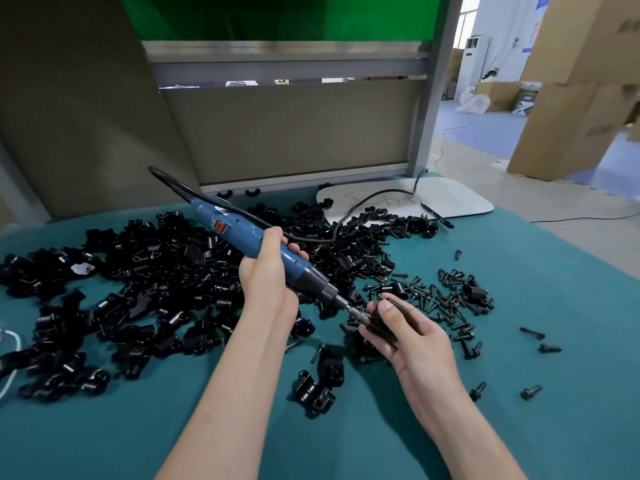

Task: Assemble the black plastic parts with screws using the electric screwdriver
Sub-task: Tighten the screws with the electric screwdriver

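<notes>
Over the teal counter (519,427), the right hand (412,336) pinches a black plastic part (381,325). The left hand (268,275) has its fingers (277,237) wrapped round the blue electric screwdriver (242,237), whose bit touches that part beside loose screws (446,299).

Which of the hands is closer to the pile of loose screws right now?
Right. The right hand, holding a black plastic part, is at the left edge of the screw pile. The left hand, gripping the electric screwdriver, is farther left, beside the heap of black parts.
</notes>
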Available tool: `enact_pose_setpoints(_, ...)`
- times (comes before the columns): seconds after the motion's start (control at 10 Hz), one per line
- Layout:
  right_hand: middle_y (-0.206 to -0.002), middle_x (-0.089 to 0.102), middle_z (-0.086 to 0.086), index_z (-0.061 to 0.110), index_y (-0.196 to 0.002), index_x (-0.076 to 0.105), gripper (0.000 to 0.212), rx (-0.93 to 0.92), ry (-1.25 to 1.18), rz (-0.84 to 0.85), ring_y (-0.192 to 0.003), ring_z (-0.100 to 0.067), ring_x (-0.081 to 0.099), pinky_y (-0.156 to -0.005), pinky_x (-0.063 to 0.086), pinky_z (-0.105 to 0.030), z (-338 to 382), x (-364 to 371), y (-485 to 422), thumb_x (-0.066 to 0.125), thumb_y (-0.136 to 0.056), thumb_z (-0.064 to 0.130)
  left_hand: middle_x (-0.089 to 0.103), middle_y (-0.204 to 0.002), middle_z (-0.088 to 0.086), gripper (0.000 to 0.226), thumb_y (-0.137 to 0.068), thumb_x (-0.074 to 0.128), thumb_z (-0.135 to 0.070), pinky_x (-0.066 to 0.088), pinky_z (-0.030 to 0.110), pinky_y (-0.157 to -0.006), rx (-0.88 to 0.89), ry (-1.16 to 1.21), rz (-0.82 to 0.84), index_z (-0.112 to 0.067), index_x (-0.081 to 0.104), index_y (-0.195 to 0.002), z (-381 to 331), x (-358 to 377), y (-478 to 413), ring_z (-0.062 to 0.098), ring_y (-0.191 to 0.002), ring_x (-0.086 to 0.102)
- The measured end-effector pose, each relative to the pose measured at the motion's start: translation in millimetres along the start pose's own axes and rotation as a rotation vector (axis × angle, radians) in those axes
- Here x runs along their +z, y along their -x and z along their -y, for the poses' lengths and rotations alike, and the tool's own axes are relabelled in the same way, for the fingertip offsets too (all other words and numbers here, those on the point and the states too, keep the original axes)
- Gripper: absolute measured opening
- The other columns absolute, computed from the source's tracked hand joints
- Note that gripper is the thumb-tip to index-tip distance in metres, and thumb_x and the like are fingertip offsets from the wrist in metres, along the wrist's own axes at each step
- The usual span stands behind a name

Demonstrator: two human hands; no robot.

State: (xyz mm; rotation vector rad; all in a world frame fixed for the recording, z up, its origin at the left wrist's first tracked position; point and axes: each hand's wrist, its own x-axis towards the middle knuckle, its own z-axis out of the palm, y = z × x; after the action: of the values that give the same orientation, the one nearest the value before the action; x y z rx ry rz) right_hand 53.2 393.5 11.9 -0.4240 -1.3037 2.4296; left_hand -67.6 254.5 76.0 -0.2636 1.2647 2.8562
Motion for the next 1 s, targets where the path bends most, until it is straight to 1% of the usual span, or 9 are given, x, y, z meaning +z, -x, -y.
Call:
enact_pose_setpoints(0.1,-0.103,0.077,-0.018,0.005,-0.106,0.076,0.036,0.005,-0.017,0.002,-0.099,-0.031,0.076,-0.079,0.064,-0.036,-0.2,-0.2,-0.4,0.078,-0.074,0.022,0.058,-0.058,0.0,0.017,-0.087,0.068,-0.011,0.054,0.028,-0.053,-0.008,0.005,0.003,-0.011,0.052,-0.08,-0.2,0.5,0.4,0.014,-0.049,0.057)
enact_pose_setpoints(0.3,-0.103,0.077,-0.018,0.002,-0.11,0.073,0.038,0.025,-0.043,0.004,-0.096,-0.028,0.077,-0.076,0.064,-0.036,0.6,-0.4,-0.9,0.076,-0.076,0.019,0.058,-0.058,0.0,0.016,-0.088,0.068,-0.012,0.054,0.028,-0.053,-0.018,0.008,0.009,-0.011,0.053,-0.081,0.3,1.6,1.1,0.014,-0.049,0.057)
enact_pose_setpoints(0.6,-0.101,0.077,-0.017,0.0,-0.111,0.073,0.038,0.029,-0.038,0.024,-0.094,-0.027,0.077,-0.076,0.064,-0.035,0.3,-1.6,0.1,0.075,-0.078,0.019,0.058,-0.057,-0.003,0.018,-0.087,0.066,-0.012,0.052,0.024,-0.053,-0.063,0.089,0.015,-0.013,0.054,-0.073,-1.7,0.7,2.0,0.011,-0.046,0.055)
enact_pose_setpoints(1.0,-0.102,0.077,-0.017,0.001,-0.111,0.073,0.038,0.036,-0.04,0.029,-0.093,-0.026,0.077,-0.077,0.063,-0.035,1.2,-0.6,0.6,0.075,-0.078,0.02,0.057,-0.059,-0.003,0.016,-0.088,0.064,-0.009,0.051,0.024,-0.052,-0.068,0.106,0.005,-0.013,0.053,-0.077,-0.8,0.8,3.4,0.01,-0.047,0.054)
